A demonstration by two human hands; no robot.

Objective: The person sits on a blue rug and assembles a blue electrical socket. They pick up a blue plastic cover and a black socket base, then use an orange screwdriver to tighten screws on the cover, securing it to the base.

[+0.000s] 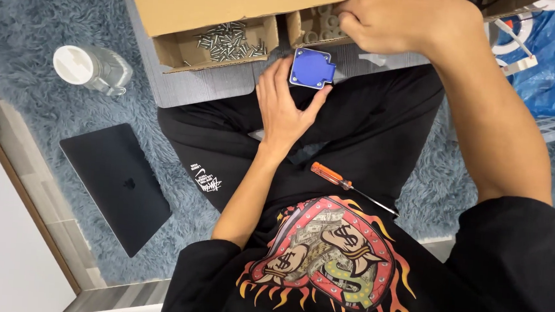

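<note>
Left hand (285, 104) grasping a blue socket cover (311, 68) by the fingertips, kept over the lap just short of the cardboard boxes, probably to keep it handy; right hand (391, 19) curled, reaching into the box of small pale rings (319, 26), grip unclear. Silver screws (230, 42) in the box to the left. Orange-handled screwdriver (347, 185) resting on the lap, with a fluffy blue-grey rug (32, 34) below carrying a closed dark laptop (117, 184) and a clear jar (93, 68).

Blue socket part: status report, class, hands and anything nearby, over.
Left hand holds blue socket part. Right hand reaches into small cardboard box. Screwdriver rests on lap, apart.
</note>
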